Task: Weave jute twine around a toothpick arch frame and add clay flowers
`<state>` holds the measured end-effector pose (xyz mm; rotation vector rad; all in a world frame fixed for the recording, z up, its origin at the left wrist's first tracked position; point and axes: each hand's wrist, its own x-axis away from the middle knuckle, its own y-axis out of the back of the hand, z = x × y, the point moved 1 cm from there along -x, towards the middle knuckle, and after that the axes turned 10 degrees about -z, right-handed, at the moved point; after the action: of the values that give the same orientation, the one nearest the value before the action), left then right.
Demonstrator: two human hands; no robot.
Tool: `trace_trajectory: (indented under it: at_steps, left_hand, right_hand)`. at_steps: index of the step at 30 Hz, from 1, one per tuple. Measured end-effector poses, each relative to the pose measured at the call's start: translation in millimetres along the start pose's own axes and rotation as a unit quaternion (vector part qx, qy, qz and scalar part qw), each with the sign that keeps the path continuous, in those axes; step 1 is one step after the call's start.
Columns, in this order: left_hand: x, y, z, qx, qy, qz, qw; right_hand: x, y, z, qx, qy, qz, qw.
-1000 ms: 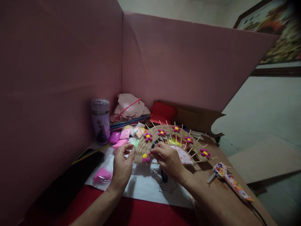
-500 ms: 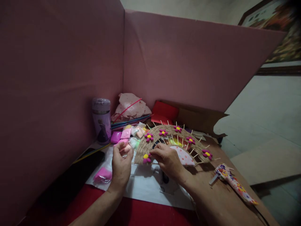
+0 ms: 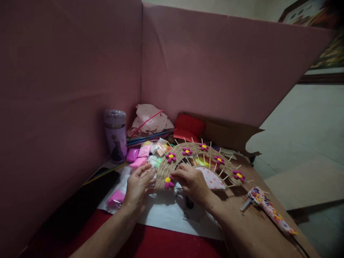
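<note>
Two hands meet at the left foot of a twine-wound arch (image 3: 195, 147) on a dim table (image 3: 256, 231).
The right hand (image 3: 192, 183) sets its grip, fingertips together, on a pink clay flower (image 3: 168, 182); low light hides whether it pinches anything. The left hand (image 3: 137, 187), fingers loosely spread, touches the arch's outer edge. A patterned glue gun (image 3: 268, 209) lies well apart.

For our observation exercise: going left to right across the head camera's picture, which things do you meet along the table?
First the purple bottle → left hand → right hand → spotted glue gun.
</note>
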<state>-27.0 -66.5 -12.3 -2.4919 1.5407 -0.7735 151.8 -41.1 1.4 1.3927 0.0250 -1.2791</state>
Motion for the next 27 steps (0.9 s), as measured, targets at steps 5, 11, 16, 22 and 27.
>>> trace_trajectory:
  at_steps: [5,11,16,22,27]
  left_hand:
    - [3.9,-2.5,1.3,0.058,0.014,0.01,0.998]
    - [7.2,-6.5,5.0,0.135,0.101,0.04,0.985]
    - [5.3,-2.2,6.0,0.09,0.164,0.027,0.982]
    - [4.2,-1.6,10.9,0.043,0.185,0.068,0.979]
    - [5.8,-2.4,7.8,0.038,0.149,0.082,0.985]
  right_hand:
    - [-0.8,1.7,-1.1,0.008,0.003,-0.005,1.0]
    - [1.3,-1.9,-2.4,0.011,0.006,0.01,1.0]
    - [3.7,-4.0,-4.6,-0.004,0.012,0.017,1.0]
    - [4.7,-2.9,-11.3,-0.013,0.032,0.014,0.999]
    - [2.9,0.0,-14.5,-0.013,0.064,0.026,0.997]
